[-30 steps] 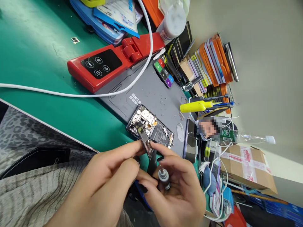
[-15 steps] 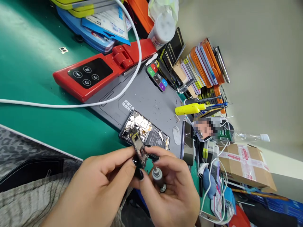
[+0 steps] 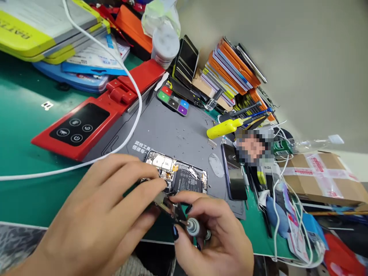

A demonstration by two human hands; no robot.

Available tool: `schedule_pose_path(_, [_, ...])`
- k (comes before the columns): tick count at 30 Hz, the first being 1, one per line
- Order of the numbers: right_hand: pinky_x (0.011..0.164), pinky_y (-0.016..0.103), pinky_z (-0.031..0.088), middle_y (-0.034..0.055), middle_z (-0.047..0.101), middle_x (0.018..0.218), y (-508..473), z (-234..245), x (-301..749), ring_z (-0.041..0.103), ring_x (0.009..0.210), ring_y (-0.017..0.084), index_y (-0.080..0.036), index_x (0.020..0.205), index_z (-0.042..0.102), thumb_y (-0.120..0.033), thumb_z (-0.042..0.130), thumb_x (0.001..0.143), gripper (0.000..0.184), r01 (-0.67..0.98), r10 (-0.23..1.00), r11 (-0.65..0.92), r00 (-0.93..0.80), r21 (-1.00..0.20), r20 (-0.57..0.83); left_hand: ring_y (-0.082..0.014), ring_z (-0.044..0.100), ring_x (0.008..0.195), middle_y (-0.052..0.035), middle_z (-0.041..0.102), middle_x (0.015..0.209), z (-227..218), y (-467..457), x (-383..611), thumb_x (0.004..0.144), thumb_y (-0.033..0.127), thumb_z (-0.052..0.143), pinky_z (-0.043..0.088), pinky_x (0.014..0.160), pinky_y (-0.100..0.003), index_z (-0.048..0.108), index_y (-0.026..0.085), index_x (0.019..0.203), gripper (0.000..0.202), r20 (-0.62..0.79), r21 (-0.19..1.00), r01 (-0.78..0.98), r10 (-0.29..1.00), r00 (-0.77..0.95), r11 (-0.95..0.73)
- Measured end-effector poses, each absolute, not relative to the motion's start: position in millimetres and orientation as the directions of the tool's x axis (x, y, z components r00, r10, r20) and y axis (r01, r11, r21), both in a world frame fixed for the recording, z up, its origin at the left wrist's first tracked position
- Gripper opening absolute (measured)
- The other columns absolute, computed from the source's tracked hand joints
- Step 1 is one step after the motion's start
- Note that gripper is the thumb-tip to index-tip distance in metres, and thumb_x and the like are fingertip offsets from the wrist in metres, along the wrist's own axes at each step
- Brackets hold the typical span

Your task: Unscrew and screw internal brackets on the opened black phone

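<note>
Slim part [image 3: 167, 206], nearer than the phone [image 3: 188, 180], is held by left hand [image 3: 97, 209] and right hand [image 3: 217, 226], the latter also gripping an apparent screwdriver [image 3: 194, 227].

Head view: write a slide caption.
Left hand on a small part, right hand holding a tool, near an opened phone.
</note>
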State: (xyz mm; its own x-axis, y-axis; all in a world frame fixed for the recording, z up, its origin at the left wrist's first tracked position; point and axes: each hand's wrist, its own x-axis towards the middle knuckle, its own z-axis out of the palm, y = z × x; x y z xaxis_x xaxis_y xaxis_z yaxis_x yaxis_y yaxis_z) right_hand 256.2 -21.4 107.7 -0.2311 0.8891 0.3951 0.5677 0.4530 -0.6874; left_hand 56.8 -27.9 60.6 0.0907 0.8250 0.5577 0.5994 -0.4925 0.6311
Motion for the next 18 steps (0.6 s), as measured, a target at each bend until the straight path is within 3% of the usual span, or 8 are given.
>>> schedule_pose_path(5, [0.049,0.024,0.061,0.011,0.085,0.109,-2.7,120.8,249.8,0.074,0.069,0.018,-0.024,0.1,0.068,-0.03,0.086,0.078,0.029,0.603,0.91,0.415,-0.265,-0.681,0.32,-0.02,0.058,0.109,0.0036,0.074,0.107,69.9,8.1,44.1,0.1,0.015,0.059,0.046,0.092,-0.036,0.067,0.028,0.109,0.018,0.602,0.494,0.526,0.709,0.366,-0.692])
schedule_pose_path(9, [0.051,0.023,0.062,0.0109,0.085,0.112,5.5,128.8,251.3,0.076,0.072,0.018,-0.025,0.103,0.069,-0.034,0.088,0.079,0.031,0.592,0.911,0.411,-0.259,-0.693,0.319,-0.02,0.061,0.109,0.0034,0.076,0.103,70.8,11.8,47.2,0.102,0.013,0.059,0.048,0.094,-0.035,0.069,0.029,0.108,0.019,0.575,0.563,0.501,0.747,0.334,-0.657])
schedule_pose_path(14, [0.046,0.015,0.058,0.0056,0.085,0.106,-2.7,125.1,270.2,0.073,0.064,0.013,-0.026,0.107,0.064,-0.021,0.084,0.084,0.031,0.521,0.922,0.366,-0.318,-0.771,0.223,-0.0196,0.064,0.103,0.0033,0.077,0.098,64.0,8.9,50.7,0.101,0.012,0.059,0.049,0.096,-0.036,0.07,0.029,0.106,0.021,0.581,0.601,0.462,0.753,0.308,-0.652])
schedule_pose_path(18, [0.05,0.008,0.056,0.0016,0.084,0.113,-6.3,119.8,280.0,0.078,0.071,0.01,-0.029,0.114,0.058,-0.005,0.081,0.083,0.046,0.414,0.911,0.319,-0.381,-0.853,0.156,-0.0198,0.069,0.096,0.003,0.079,0.095,58.0,9.5,48.4,0.101,0.016,0.061,0.053,0.091,-0.036,0.071,0.032,0.106,0.02,0.566,0.626,0.448,0.767,0.302,-0.638])
